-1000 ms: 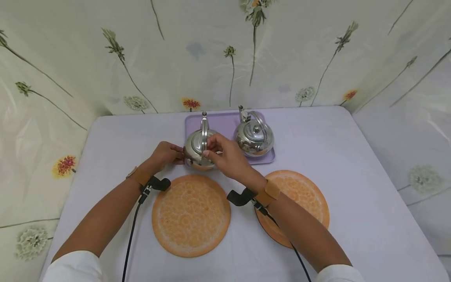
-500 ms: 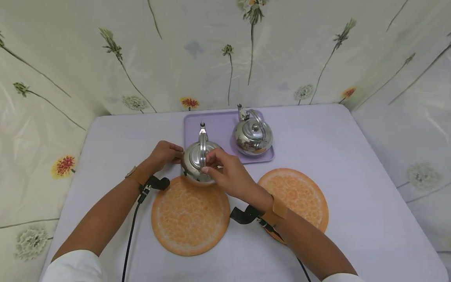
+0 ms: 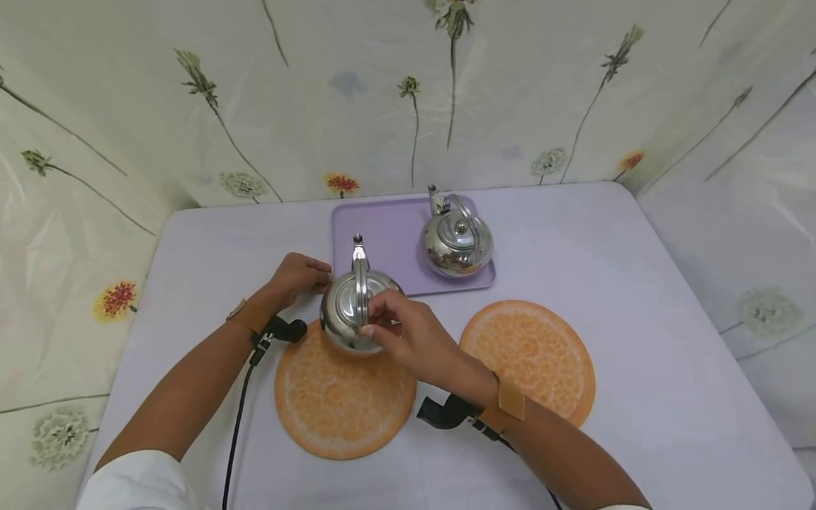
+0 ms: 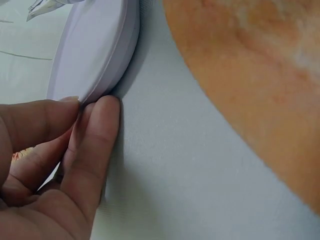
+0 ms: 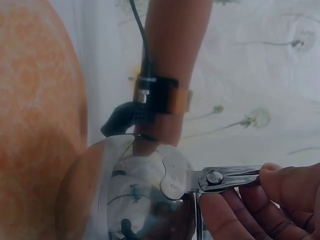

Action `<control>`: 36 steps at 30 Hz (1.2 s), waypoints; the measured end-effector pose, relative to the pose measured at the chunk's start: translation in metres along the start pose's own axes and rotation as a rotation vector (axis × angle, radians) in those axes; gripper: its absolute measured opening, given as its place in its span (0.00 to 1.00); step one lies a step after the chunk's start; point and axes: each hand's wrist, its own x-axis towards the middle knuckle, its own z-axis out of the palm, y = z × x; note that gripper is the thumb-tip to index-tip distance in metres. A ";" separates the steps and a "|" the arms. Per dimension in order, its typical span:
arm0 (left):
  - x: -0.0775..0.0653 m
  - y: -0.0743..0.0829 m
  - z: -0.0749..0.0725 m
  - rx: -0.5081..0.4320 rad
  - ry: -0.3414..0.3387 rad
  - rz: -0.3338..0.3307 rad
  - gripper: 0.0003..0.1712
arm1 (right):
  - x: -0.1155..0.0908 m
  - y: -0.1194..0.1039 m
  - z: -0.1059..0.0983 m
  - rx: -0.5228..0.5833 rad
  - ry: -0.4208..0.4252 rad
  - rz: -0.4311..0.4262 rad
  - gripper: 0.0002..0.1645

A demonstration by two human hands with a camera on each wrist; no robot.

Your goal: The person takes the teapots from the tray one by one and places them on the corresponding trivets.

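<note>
My right hand [image 3: 414, 336] pinches the upright handle [image 5: 232, 177] of a shiny steel teapot [image 3: 338, 304] between thumb and fingers. That teapot overlaps the far part of the left orange round placemat [image 3: 344, 411] in the head view, its spout pointing to the back. My left hand [image 3: 296, 276] pinches the near left corner of the lilac tray [image 3: 382, 219]; in the left wrist view the thumb is on the tray's rim [image 4: 125, 50] and the fingers lie against its side. A second steel teapot [image 3: 457, 248] stands on the tray's right half.
Another orange round placemat [image 3: 529, 354] lies to the right. A pale cloth covers the table [image 3: 644, 297]. A flower-patterned curtain [image 3: 497, 92] rises behind its back edge. Camera cables [image 3: 236, 439] run from the wrists.
My right hand has drawn the teapot from the left of the tray toward me, over the far part of the left placemat. The left hand has stayed at the tray's corner.
</note>
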 end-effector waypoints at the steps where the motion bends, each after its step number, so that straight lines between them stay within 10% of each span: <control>1: 0.000 0.000 0.000 -0.009 0.000 -0.004 0.17 | -0.001 -0.001 0.000 0.002 -0.004 -0.003 0.09; 36: 0.000 0.004 0.002 -0.028 0.002 -0.044 0.17 | -0.039 -0.010 0.034 0.042 -0.164 0.073 0.07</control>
